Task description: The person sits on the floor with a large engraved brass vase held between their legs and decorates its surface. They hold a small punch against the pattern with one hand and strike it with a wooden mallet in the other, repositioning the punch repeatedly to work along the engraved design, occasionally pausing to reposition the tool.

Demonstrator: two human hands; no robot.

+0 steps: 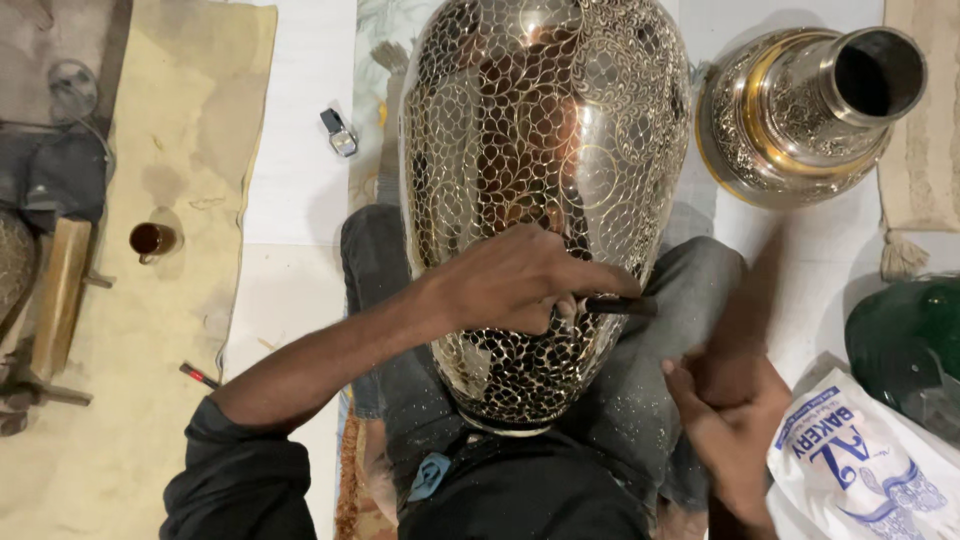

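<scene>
**Engraved vase across the lap, tool held against its side**

A large engraved metal vase [545, 150] lies across the person's lap, its narrow end toward the body and its broad belly stretching away beyond the grip. Its surface carries a fine net of petal and circle patterns, shiny gold on dark.

Past the grip and to its right, well apart, a second metal vessel [800, 115] lies on the white floor [290, 150], its open neck pointing right. On the far left a tan mat [150, 150] covers the floor. To the right of the grip, near the picture's edge, sits a dark green rounded object [905, 340], and just below it a white printed plastic bag [865, 470].

The left hand [520, 280] rests on the vase's lower belly, its grip closed around a dark, slim tool [620, 306] whose end sticks out to the right, lying against the metal. The right hand [735, 420] is below and right of that grip, beside the knee; it looks blurred, and I cannot tell whether its fingers hold anything.

Well left of the grip, a small brown cup [152, 240] stands on the mat. Beyond the grip to the left, a small silver-and-dark object [338, 132] lies on the floor.
</scene>
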